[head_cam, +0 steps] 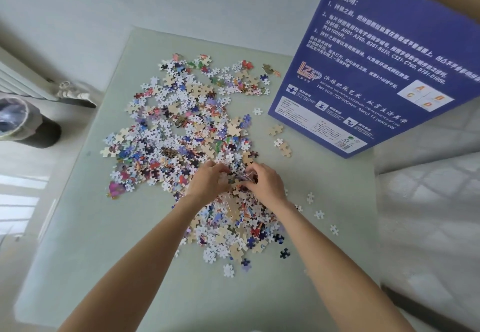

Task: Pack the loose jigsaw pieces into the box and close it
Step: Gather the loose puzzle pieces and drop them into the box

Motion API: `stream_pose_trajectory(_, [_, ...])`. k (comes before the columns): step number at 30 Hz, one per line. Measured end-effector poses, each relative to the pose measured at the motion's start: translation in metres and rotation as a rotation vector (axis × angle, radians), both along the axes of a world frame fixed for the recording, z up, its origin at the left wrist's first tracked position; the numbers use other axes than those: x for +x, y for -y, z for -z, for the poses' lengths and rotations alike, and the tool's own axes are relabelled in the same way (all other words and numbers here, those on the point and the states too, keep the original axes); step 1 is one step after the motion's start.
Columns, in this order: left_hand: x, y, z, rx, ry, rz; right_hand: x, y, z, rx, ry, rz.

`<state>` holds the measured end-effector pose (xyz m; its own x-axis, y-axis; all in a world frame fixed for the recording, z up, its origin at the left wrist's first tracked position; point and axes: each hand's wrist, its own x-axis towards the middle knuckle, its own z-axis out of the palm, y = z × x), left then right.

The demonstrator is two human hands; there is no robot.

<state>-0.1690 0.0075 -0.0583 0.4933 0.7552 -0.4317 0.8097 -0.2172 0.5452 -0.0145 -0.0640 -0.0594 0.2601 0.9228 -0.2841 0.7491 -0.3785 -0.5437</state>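
Note:
A wide scatter of loose jigsaw pieces (181, 129) covers the middle of the pale green table (78, 266), some face up in colour, some showing tan backs. My left hand (207, 184) and my right hand (265, 184) meet in the near part of the heap, fingers curled into the pieces and gathering a clump between them. The blue puzzle box (376, 66), printed with white text, lies at the far right of the table with its underside showing; its inside is hidden.
Stray single pieces (319, 214) lie to the right of the heap toward the table edge. A dark waste bin (23, 123) stands on the floor at left beside a white radiator (18, 79). White patterned fabric (428, 214) borders the table on the right.

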Motion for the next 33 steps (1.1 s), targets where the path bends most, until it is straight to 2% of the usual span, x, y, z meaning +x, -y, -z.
stream_pose_trajectory(5, [0.002, 0.001, -0.007, -0.008, 0.035, -0.011, -0.005, -0.005, 0.0, -0.005, -0.01, -0.051])
stream_pose_trajectory(9, [0.001, 0.002, -0.005, -0.015, -0.009, 0.027, -0.011, -0.008, 0.004, -0.082, 0.056, -0.108])
stream_pose_trajectory(13, [-0.003, 0.003, -0.002, -0.021, -0.04, 0.022, -0.011, -0.009, 0.002, -0.064, 0.065, -0.132])
stream_pose_trajectory(20, [-0.015, 0.01, -0.005, -0.019, 0.057, -0.081, -0.003, 0.002, 0.0, -0.003, 0.041, -0.036])
stream_pose_trajectory(27, [-0.039, 0.006, -0.016, 0.063, 0.108, -0.156, 0.007, 0.017, -0.019, 0.148, 0.017, 0.015])
stream_pose_trajectory(33, [-0.047, 0.01, -0.026, 0.119, 0.115, -0.221, 0.011, 0.026, -0.018, 0.115, -0.034, 0.068])
